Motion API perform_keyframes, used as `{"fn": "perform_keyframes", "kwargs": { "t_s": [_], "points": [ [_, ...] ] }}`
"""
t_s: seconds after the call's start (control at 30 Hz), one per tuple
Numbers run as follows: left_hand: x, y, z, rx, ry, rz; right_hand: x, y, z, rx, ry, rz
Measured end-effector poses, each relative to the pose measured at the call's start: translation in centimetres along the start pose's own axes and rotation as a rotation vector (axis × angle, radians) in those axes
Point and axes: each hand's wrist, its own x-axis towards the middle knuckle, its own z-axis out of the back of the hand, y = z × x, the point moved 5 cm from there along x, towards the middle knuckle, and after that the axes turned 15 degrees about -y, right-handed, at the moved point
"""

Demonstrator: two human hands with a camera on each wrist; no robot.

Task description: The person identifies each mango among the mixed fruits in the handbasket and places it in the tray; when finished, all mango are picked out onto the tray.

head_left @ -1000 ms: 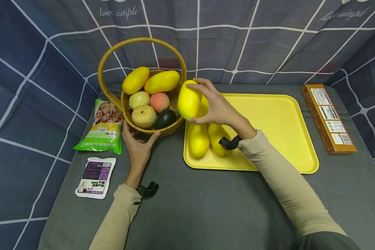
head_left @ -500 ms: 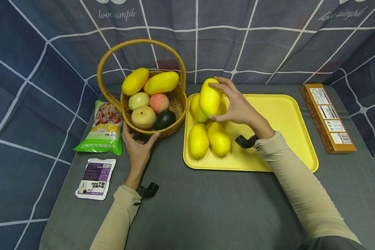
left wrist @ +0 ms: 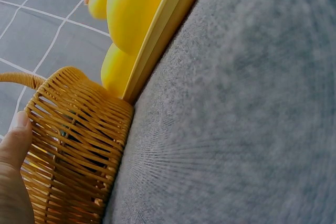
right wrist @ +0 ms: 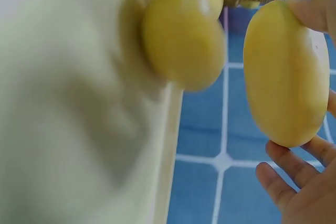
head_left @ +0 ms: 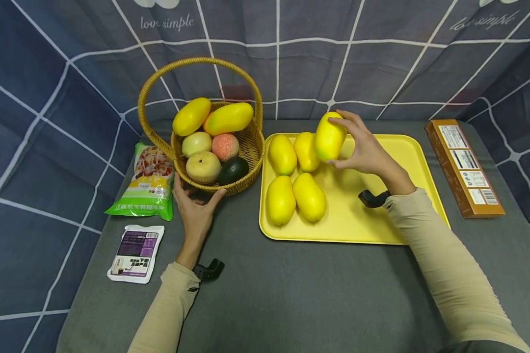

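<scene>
In the head view the right hand (head_left: 365,147) holds a yellow mango (head_left: 330,137) above the yellow tray (head_left: 380,230), thumb on one side and fingers on the other. The right wrist view shows the same mango (right wrist: 286,74) between thumb and fingertips. Several more mangoes lie on the tray's left part, one (head_left: 280,200) at its lower left. The left hand (head_left: 194,211) is at the near side of the wicker basket (head_left: 251,179), thumb and fingers spread against its wall. In the left wrist view, its thumb (left wrist: 16,142) touches the weave (left wrist: 79,150).
Two mangoes (head_left: 230,117), a pink fruit (head_left: 225,145), a dark green avocado (head_left: 233,170) and other fruit sit in the basket, under its tall handle. Left of it lie a green food bag (head_left: 147,186) and a white-purple pouch (head_left: 136,253). A brown box (head_left: 464,169) stands right of the tray.
The right hand has carried its mango rightward from beside the basket to over the middle of the tray, uncovering the mangoes there. The left hand has stayed at the basket.
</scene>
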Motion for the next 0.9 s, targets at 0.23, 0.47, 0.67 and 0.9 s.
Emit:
{"fn": "perform_keyframes", "kwargs": {
  "t_s": [0.23,0.47,0.67,0.9],
  "points": [
    [0.0,-0.3,-0.1,0.007,0.002,0.004,-1.0,-2.7,0.6,-0.018,0.059,-0.071],
    [-0.5,-3.7,0.4,-0.016,0.012,-0.008,-1.9,-4.9,-0.4,-0.022,0.195,-0.122],
    [-0.6,-4.4,0.6,-0.012,0.015,-0.010,-2.0,-5.3,-0.7,-0.007,0.205,-0.142],
    [-0.5,-4.0,0.5,-0.022,0.014,-0.010,-2.5,-5.5,-0.6,-0.021,0.277,-0.190]
  ]
}}
